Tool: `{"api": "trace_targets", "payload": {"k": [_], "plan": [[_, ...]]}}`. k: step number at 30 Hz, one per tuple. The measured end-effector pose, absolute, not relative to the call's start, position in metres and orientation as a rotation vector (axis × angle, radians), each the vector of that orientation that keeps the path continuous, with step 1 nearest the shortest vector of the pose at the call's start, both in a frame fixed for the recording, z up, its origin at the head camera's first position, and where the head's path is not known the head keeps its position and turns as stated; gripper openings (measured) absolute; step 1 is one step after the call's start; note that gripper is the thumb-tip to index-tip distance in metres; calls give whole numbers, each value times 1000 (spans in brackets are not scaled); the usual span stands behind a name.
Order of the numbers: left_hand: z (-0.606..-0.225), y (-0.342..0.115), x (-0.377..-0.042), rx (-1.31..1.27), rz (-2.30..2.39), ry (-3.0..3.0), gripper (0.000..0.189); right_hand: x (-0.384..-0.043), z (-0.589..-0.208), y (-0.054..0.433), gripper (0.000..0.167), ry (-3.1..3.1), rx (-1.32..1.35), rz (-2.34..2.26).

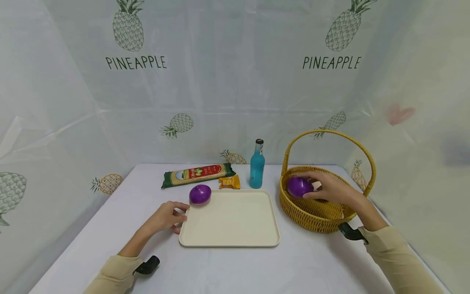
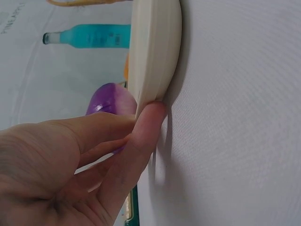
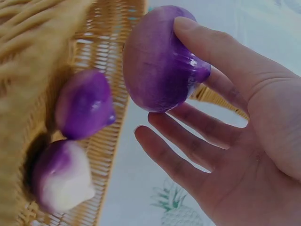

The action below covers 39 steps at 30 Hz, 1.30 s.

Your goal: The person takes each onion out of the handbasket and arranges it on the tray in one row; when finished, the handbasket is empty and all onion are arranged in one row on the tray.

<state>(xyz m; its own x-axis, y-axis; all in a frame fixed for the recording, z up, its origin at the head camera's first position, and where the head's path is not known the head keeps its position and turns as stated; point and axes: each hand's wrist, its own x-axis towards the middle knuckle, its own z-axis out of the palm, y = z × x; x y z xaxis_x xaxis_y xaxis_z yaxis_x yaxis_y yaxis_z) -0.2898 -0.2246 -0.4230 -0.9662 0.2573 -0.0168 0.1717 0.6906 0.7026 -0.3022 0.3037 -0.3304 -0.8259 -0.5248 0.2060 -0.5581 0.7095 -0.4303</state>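
Observation:
My right hand [image 1: 328,188] holds a purple onion [image 1: 300,187] between thumb and fingers, over the wicker basket [image 1: 304,222]. Below that onion [image 3: 160,59], two more lie in the basket in the right wrist view: a purple onion [image 3: 85,104] and a purple-and-white onion [image 3: 63,176]. On the left, my left hand [image 1: 167,217] pinches the left rim of the cream tray [image 1: 235,220]. Its thumb and fingertips meet the edge in the left wrist view. Another purple onion [image 1: 200,194] sits in the tray's far left corner.
Behind the tray lie a long pasta packet [image 1: 198,174] and a small orange packet [image 1: 229,182]. A blue bottle [image 1: 257,165] stands upright between tray and basket. The basket's tall handle [image 1: 330,131] arches above it. A pineapple-print curtain [image 1: 227,90] hangs behind the white table [image 1: 220,269].

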Motion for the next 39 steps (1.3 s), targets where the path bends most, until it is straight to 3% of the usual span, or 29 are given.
{"api": "trace_targets", "payload": {"k": [10,15,31,39], "plan": [[-423,-225,-290,364,1145,2786,38,-310,-316,267,66,-2839,877,652],[-425,-224,-291,368,1164,2776,38,-324,-316,239,64,-2821,986,692],[-426,-224,-288,348,1154,2780,37,-361,-348,131,60,-2821,1200,760],[-425,-225,-289,325,1154,2775,38,-373,-367,100,59,-2866,1189,763]]}}
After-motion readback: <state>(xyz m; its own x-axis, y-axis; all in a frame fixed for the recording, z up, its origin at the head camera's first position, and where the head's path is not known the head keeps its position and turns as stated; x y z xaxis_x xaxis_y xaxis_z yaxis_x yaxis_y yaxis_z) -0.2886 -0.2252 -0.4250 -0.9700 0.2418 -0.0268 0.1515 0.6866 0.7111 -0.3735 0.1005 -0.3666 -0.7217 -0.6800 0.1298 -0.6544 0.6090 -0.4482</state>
